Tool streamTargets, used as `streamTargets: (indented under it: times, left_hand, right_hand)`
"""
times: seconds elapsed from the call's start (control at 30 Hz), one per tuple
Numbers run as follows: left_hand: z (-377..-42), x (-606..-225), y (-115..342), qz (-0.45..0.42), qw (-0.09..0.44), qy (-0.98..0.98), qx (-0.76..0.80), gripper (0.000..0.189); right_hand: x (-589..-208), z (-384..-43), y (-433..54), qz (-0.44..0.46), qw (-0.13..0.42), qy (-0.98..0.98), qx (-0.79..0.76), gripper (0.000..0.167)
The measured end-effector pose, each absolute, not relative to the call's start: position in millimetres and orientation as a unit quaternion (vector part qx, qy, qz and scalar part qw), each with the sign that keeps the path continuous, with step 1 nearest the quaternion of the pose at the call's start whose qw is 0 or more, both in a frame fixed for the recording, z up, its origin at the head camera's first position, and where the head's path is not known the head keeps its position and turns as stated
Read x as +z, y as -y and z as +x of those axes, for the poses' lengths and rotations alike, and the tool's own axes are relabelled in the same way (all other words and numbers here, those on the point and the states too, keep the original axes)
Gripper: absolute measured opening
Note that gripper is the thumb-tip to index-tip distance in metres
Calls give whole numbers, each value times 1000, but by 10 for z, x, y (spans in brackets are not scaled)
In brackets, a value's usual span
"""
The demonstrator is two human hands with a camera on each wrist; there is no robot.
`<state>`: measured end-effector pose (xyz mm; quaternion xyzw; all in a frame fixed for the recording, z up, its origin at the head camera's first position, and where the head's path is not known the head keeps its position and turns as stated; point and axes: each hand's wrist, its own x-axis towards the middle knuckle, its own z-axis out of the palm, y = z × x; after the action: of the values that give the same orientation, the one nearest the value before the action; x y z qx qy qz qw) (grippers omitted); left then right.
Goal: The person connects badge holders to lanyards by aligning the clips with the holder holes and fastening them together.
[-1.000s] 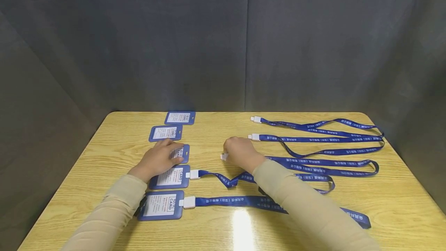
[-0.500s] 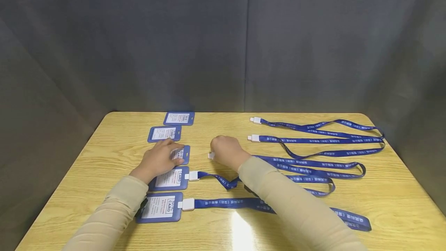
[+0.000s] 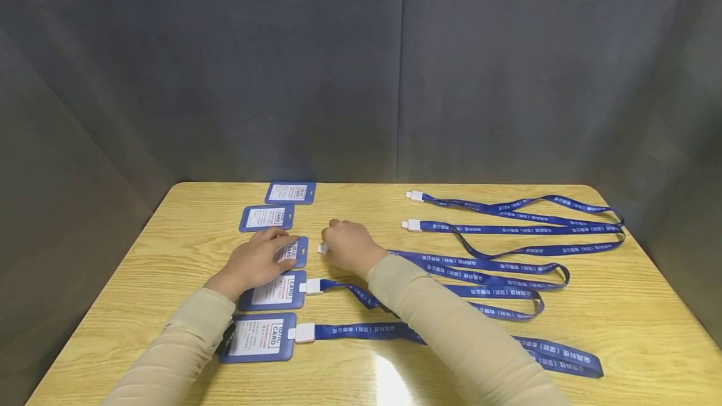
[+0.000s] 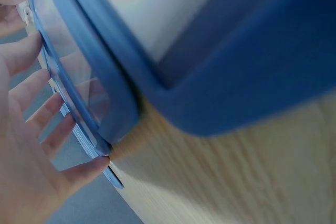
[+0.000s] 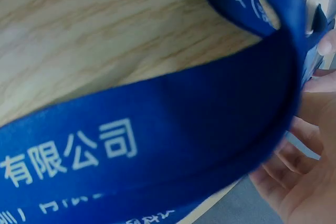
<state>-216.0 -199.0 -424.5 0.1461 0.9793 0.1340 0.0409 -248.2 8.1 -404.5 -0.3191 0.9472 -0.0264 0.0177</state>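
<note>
My left hand (image 3: 255, 262) rests over a blue badge holder (image 3: 301, 252) with a white ID card in it, thumb and index finger at its opposite edges. Part of the card lies hidden under the fingers. Just to the right, my right hand (image 3: 351, 245) pinches the white clip (image 3: 323, 248) of a blue lanyard (image 3: 479, 264), its tip pointing at the holder's slotted end across a small gap. The lanyard's strap trails off to the right beneath the forearm. In the right wrist view, a printed blue strap (image 5: 115, 140) loops close in front of the camera.
Nearer me, two badge holders (image 3: 287, 356) (image 3: 242, 301) are joined to lanyards. Two loose badge holders (image 3: 311, 198) (image 3: 289, 223) lie at the back left. At the back right lie two lanyards (image 3: 468, 203) (image 3: 479, 229) with white clips. Dark cloth (image 3: 507, 80) hangs behind the wooden table (image 3: 141, 306).
My right hand has moved left, drawing the lanyard's clip and strap closer to the badge holder. My left hand has stayed at that holder.
</note>
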Motion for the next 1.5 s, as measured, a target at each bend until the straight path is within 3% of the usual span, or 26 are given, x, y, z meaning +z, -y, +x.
streamTargets:
  times: [0.53,1.23,1.5]
  left_hand:
    - [-2150,-4234,1948,125,55,-978,156,56]
    - [-2148,-4271,1918,150,7,-967,205,54]
    - [-2134,-4286,1920,143,11,-969,203,54]
  right_hand:
    - [-4071,-2451,30,-343,8,-939,-22,22]
    - [-4153,-2444,139,-363,-25,-931,29,23]
    - [-4172,-2391,199,-356,-31,-934,27,23]
